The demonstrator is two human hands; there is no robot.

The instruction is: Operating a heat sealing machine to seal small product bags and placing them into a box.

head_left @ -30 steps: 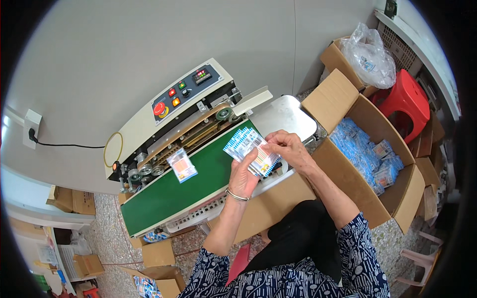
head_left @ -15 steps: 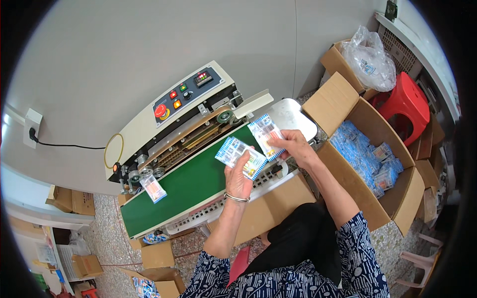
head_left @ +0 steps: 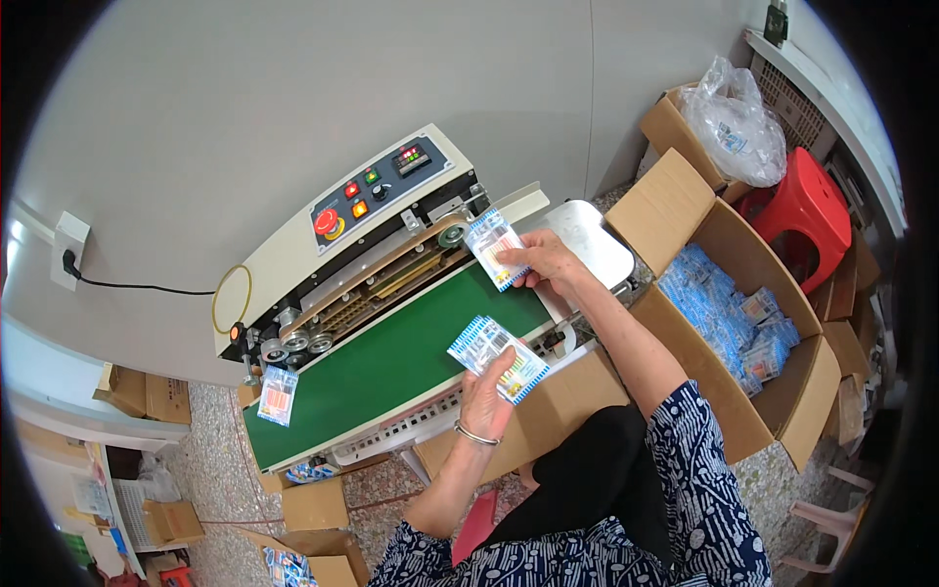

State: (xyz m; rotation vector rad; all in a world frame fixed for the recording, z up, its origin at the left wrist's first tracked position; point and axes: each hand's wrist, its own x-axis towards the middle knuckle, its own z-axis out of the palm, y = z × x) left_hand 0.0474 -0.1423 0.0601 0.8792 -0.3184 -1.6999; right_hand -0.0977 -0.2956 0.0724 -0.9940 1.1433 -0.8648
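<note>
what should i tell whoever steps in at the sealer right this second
Left hand: holds a small stack of blue-and-white packets over the near edge of the green belt.
Right hand: holds one packet at the machine's infeed end, its top edge near the sealing rollers, not yet let go.
Done: one sealed-side packet lies at the far left end of the belt, by the outfeed.
Left: the held packets in the left hand, plus many more packets in the open cardboard box to the right.
The control panel shows lit buttons.
</note>
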